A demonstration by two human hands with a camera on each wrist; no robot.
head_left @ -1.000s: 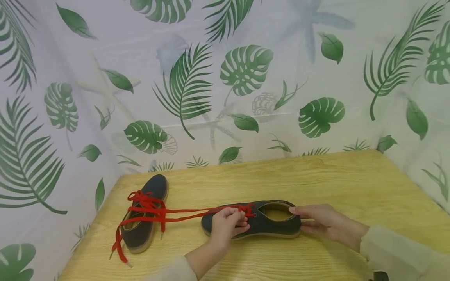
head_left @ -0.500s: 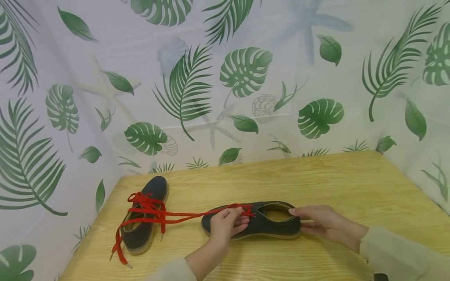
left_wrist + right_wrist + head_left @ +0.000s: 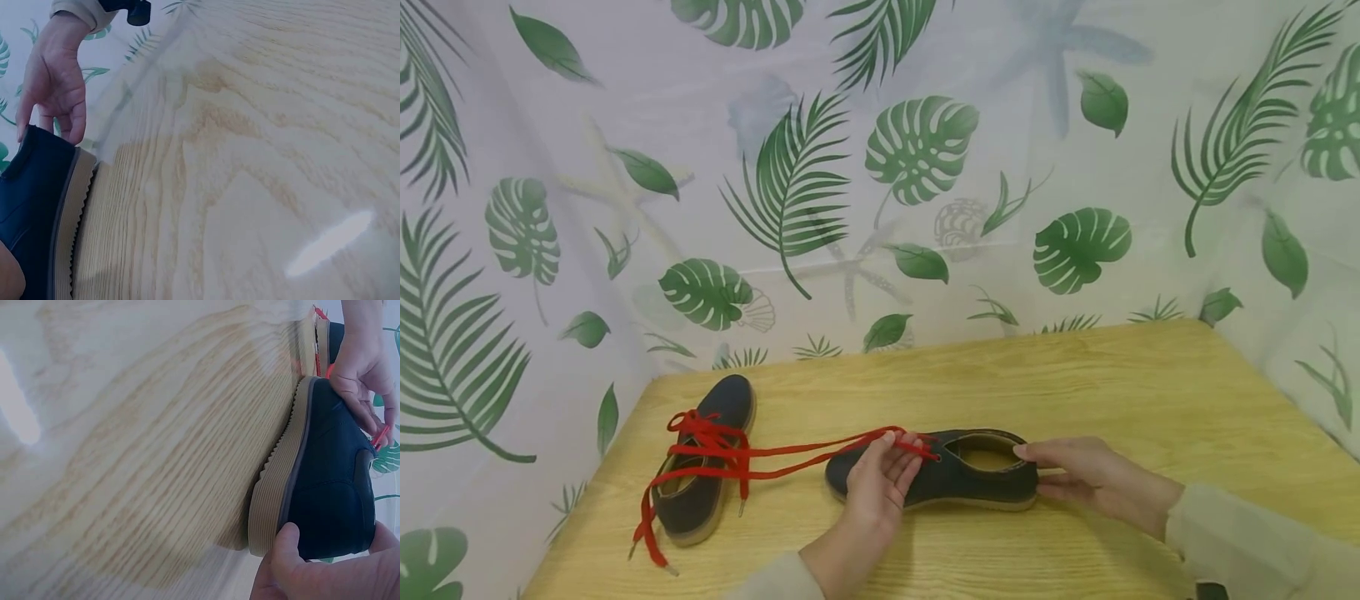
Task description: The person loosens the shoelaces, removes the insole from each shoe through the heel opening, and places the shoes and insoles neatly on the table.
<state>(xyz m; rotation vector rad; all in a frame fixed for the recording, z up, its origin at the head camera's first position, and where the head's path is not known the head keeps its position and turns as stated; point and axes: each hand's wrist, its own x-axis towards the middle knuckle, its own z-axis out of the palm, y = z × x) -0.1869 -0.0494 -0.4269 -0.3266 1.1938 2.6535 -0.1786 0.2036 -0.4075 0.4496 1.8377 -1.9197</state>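
A dark navy shoe (image 3: 977, 492) with a tan sole lies sideways on the table, toe to the left. Its red shoelace (image 3: 850, 440) runs from the eyelets leftward across the table. Over the front of the shoe, my left hand (image 3: 876, 487) pinches the lace between thumb and fingers, palm partly turned up. My right hand (image 3: 1105, 479) grips the heel, thumb at the opening's rim and fingers lower at the back. In the right wrist view, fingers (image 3: 287, 537) press the heel near the sole, and red lace (image 3: 380, 436) shows at the left hand's fingertips.
A second navy shoe (image 3: 692, 500) stands at the left, toe pointing away, with a red bow (image 3: 703, 429). Long laces stretch over it, their tips hanging toward the front. Behind the wooden table (image 3: 1075, 375) hangs a leaf-print curtain (image 3: 820, 183).
My left hand has turned its palm further up and lifted slightly, raising the pinched lace off the shoe's front. The right hand keeps its hold on the heel.
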